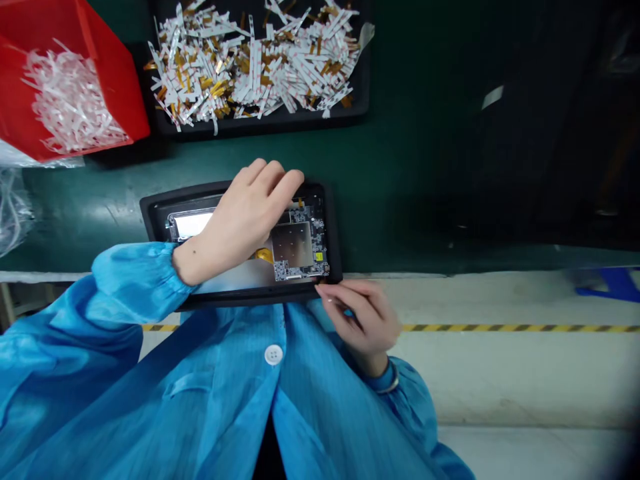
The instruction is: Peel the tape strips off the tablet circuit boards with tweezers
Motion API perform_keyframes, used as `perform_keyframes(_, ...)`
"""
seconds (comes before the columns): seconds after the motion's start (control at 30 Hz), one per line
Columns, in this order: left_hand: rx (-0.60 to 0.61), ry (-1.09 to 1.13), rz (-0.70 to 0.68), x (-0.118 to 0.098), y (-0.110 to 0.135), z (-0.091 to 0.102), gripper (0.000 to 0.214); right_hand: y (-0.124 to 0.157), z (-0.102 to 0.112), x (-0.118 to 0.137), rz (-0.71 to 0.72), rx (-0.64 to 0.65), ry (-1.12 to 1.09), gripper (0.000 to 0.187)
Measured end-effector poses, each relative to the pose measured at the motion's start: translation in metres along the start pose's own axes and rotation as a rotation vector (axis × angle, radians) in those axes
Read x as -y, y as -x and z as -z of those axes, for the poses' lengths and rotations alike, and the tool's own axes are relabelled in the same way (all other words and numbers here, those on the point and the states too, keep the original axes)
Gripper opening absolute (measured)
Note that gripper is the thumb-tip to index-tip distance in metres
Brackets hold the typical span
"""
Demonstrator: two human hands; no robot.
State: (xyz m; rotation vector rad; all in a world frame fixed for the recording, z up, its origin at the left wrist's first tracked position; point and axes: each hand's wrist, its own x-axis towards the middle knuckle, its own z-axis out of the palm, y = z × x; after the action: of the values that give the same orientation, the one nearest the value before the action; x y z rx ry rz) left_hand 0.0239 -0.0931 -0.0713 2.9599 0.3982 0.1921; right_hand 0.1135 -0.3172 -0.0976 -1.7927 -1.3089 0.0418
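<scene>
An opened tablet (pixel 240 275) with its inside exposed lies in a black tray (pixel 334 253) at the front edge of the table. A circuit board (pixel 293 245) with a metal shield shows at its right end. My left hand (pixel 250 207) reaches across the tablet, fingers curled by the top edge of the board; the fingertips are hidden. At the tray's lower right corner, my right hand (pixel 363 313) has thumb and forefinger pinched together. Whatever is between them is too small to make out.
Behind the tablet, a black tray (pixel 230 128) holds many white and amber strips (pixel 270 67). A red bin (pixel 120 87) with clear white strips (pixel 73 100) stands at the left, near clear plastic bags (pixel 13 207). A small white piece (pixel 493 97) lies on the green tabletop (pixel 410 167).
</scene>
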Motion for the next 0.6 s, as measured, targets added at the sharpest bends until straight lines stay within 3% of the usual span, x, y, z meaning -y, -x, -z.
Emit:
perform_keyframes(0.1, 0.000, -0.074, -0.008, -0.012, 0.004, 0.009, 0.027, -0.003, 0.001, -0.004, 0.111, 0.024, 0.042, 0.022)
perform_keyframes(0.2, -0.001, 0.027, -0.098, -0.029, 0.009, 0.019, 0.021, -0.007, 0.003, -0.007, 0.188, 0.038, 0.081, 0.024)
perform_keyframes(0.3, 0.135, 0.240, -0.200, -0.039, 0.013, 0.020, 0.013, -0.007, 0.004, -0.010, 0.249, 0.043, 0.099, 0.022)
perform_keyframes(0.4, 0.241, 0.374, -0.191, -0.039, 0.014, 0.013, 0.019, -0.007, 0.004, -0.012, 0.281, 0.042, 0.107, 0.020)
perform_keyframes(0.6, 0.168, 0.362, -0.201, -0.035, 0.014, 0.006, 0.005, -0.007, 0.003, -0.015, 0.343, 0.045, 0.119, 0.019)
